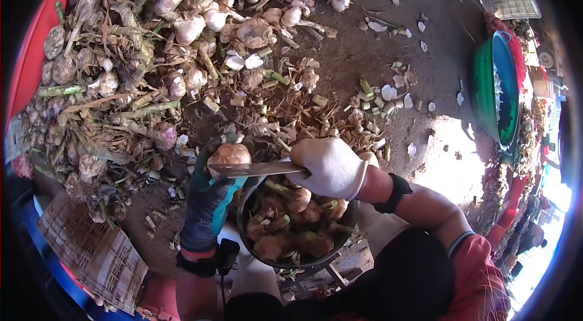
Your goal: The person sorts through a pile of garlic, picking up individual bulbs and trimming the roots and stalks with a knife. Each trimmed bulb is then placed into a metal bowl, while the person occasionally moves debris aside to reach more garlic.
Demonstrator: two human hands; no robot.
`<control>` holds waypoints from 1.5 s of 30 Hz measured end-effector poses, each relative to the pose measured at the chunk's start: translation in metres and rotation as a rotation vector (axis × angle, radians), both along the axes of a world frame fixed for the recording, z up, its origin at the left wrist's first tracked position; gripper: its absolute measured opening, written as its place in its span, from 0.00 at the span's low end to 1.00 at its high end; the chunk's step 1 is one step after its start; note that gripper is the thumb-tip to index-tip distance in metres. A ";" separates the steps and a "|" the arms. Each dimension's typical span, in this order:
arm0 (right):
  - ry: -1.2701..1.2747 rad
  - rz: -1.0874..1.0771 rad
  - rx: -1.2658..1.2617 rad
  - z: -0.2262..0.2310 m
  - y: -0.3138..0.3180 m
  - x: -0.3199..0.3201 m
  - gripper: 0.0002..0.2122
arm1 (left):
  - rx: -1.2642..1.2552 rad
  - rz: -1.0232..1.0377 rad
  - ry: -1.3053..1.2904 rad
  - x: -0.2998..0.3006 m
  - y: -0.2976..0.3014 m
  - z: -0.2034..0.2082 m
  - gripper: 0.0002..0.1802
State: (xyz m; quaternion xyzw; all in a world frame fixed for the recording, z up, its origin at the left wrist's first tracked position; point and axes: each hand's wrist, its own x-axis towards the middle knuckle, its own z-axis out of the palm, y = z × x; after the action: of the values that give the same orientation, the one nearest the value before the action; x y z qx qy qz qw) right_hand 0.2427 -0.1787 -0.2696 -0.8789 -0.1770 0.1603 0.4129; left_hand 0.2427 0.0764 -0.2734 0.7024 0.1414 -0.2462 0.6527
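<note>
Floor [358,36]: brown ground, littered with pale flakes of skin ahead of the right grip and to its right.
Left grip [203,186]: gloved in dark fabric with teal, curled snugly around a garlic bulb [229,156]; part of the fingers is hidden by the bulb.
Held bulb: kept left of the right grip, with its rounded top left exposed above the left grip.
Right grip [331,166]: gloved in white knit and closed in a fist on a knife [261,168]; the handle is covered by the fingers.
Blade: pointed leftward from the right grip and laid across the near side of the held bulb; whether the skin is being cut cannot be told.
Bowl [350,218]: set below and between both grips, nearer the body; trimmed garlic bulbs [303,215] are contained in it.
Garlic heap [188,28]: spread ahead of the left grip and to its left, many stems still attached.
Trimmings [291,108]: cut stems and dry husks, strewn just ahead of both grips.
Wicker basket [91,248]: tilted, to the left of the left grip and nearer the body.
Green tub [486,90]: placed well to the right of the right grip, farther ahead.
</note>
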 end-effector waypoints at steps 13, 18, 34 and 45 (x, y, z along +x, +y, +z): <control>-0.007 0.167 -0.057 0.026 0.007 0.005 0.07 | 0.237 -0.402 -0.280 -0.016 0.012 0.005 0.38; -0.009 0.126 -0.058 0.009 0.003 -0.001 0.07 | 0.262 -0.332 -0.018 -0.008 -0.007 0.020 0.37; 0.023 -0.119 0.069 0.010 0.003 -0.002 0.09 | 0.023 0.103 -0.424 0.014 -0.013 0.011 0.41; 0.012 -0.125 -0.005 0.018 0.007 0.008 0.08 | -0.301 -0.009 0.027 0.006 -0.013 0.018 0.16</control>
State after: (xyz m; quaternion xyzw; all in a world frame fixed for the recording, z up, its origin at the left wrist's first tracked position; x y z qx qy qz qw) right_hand 0.2508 -0.1712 -0.2520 -0.8883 -0.1189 0.1398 0.4210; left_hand 0.2487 0.0636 -0.2553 0.5940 0.1086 -0.2767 0.7476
